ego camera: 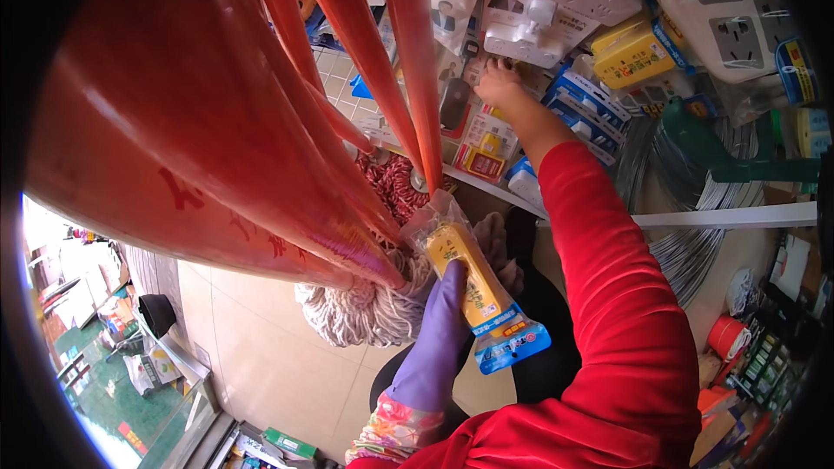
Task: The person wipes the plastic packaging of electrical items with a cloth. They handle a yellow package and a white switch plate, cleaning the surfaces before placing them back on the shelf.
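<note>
My left hand (pixel 449 299), in a purple rubber glove with a floral cuff, grips a yellow item in a clear plastic bag with a blue printed header (pixel 461 267). Its thumb lies across the yellow part. My right hand (pixel 498 82) is bare and reaches out to the shelf, fingers spread over small packaged goods. Just below and left of it lies a dark oval item in a blister pack (pixel 455 104). White socket adapters (pixel 531 26) sit beyond it. Whether the right fingers touch or hold anything is unclear.
Red plastic-covered poles (pixel 365 32) cross the left side, above a white string mop head (pixel 365 312). A white shelf edge (pixel 730 215) runs past my right arm. Coiled metal wire (pixel 697 241) and a dark green handled tool (pixel 700 137) are at the right. A glass counter (pixel 176 417) stands lower left.
</note>
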Demonstrator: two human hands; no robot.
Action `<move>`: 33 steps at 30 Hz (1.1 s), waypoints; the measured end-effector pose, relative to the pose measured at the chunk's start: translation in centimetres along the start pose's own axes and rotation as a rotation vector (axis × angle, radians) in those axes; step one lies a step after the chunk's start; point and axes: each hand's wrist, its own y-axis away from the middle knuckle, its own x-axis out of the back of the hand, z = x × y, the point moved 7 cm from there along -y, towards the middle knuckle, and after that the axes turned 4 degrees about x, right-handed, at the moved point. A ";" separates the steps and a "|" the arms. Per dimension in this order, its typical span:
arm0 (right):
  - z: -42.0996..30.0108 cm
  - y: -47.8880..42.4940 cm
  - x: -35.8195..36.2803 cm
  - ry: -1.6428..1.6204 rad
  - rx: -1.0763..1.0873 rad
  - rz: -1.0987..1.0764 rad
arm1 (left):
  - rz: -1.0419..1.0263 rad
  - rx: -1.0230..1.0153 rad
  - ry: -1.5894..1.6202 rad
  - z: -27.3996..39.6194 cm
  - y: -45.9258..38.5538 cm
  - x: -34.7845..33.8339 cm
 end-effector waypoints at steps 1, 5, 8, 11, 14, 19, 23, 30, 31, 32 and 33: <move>0.6 -0.3 0.3 -0.125 -0.029 0.111 | -0.008 -0.001 0.006 -0.3 -0.1 0.2; 7.3 -1.9 -1.3 -0.363 -0.280 0.323 | -0.028 0.015 -0.005 -0.5 -0.2 -0.5; 6.0 -0.5 -0.6 -0.361 -0.386 0.335 | 0.014 -0.019 -0.007 0.1 0.1 0.3; 7.9 -0.1 -0.5 -0.403 -0.443 0.381 | -0.019 -0.024 -0.026 0.2 0.1 -0.3; 12.1 -1.4 -2.5 -0.516 -0.457 0.335 | -0.034 0.019 -0.033 -0.5 -0.3 -0.8; 8.4 -1.2 -1.4 -0.585 -0.351 0.265 | -0.011 -0.004 -0.038 0.0 -0.1 0.1; 10.8 -1.8 -2.0 -0.612 -0.368 0.245 | -0.024 0.000 -0.006 -0.7 -0.1 -0.3; 10.0 -3.1 -2.8 -0.533 -0.336 0.185 | -0.036 -0.021 -0.011 -0.2 -0.1 -0.2; 10.4 -3.1 -2.6 -0.500 -0.330 0.233 | -0.042 -0.014 -0.009 -0.2 -0.1 -0.3; 10.8 -3.0 -2.5 -0.467 -0.326 0.281 | -0.048 -0.006 -0.006 -0.3 -0.1 -0.4; 10.4 -2.6 -2.1 -0.436 -0.313 0.323 | -0.040 -0.005 0.003 -0.3 -0.1 -0.2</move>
